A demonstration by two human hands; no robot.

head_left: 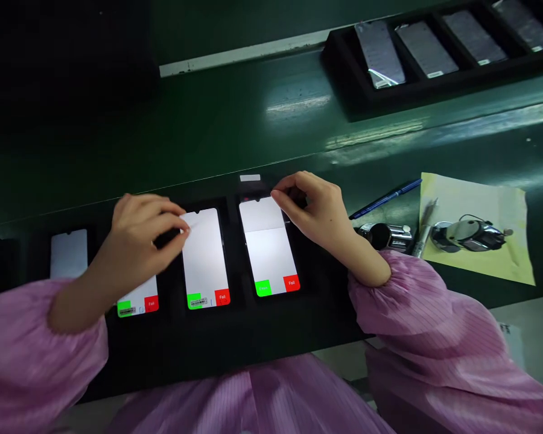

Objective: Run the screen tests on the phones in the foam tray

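Several smartphones with lit white screens lie in a black tray. The right phone shows green Pass and red Fail boxes, with a faint line across its upper screen. My right hand is closed in a pinch at that phone's upper right corner; what the fingertips hold, if anything, is too small to tell. My left hand has thumb and forefinger nearly together over the upper left edge of the middle phone. It partly covers another lit phone. Small barcode labels lie on these two screens.
A dimmer phone lies at the left. At right are a blue pen, a silver pen, metal loupe-like pieces and yellow paper. Another black tray with several phones stands at the back right.
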